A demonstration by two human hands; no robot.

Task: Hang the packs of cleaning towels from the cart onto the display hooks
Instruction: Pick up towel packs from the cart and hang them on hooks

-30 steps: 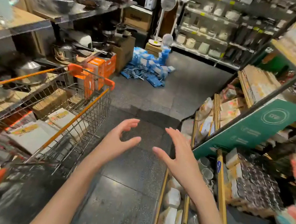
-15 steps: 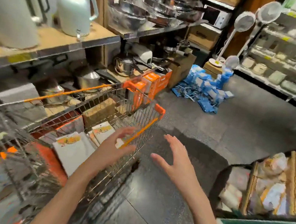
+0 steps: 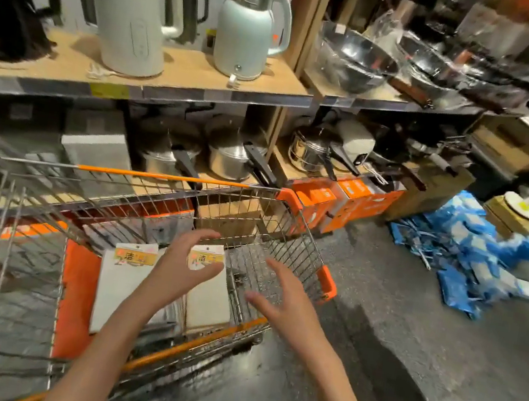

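Note:
A wire shopping cart (image 3: pixel 300 230) with orange trim stands in front of me, slightly left. Two white towel packs with yellow header labels lie flat in its basket: one at the left (image 3: pixel 125 285), one at the right (image 3: pixel 210 295). My left hand (image 3: pixel 183 267) hovers over the basket with fingers spread, just above the right pack's label, holding nothing. My right hand (image 3: pixel 278 299) is open too, fingers spread, over the cart's near right rim. No display hooks are in view.
Shelves behind the cart hold kettles (image 3: pixel 134 9), steel bowls (image 3: pixel 355 58) and pots (image 3: pixel 232 157). Orange boxes (image 3: pixel 349 200) stand on the floor past the cart. A heap of blue packs (image 3: pixel 470 247) lies on the dark floor at right.
My view has swung left from the aisle to the cart and shelves. Both open hands have moved over the basket, the left one down to the right pack.

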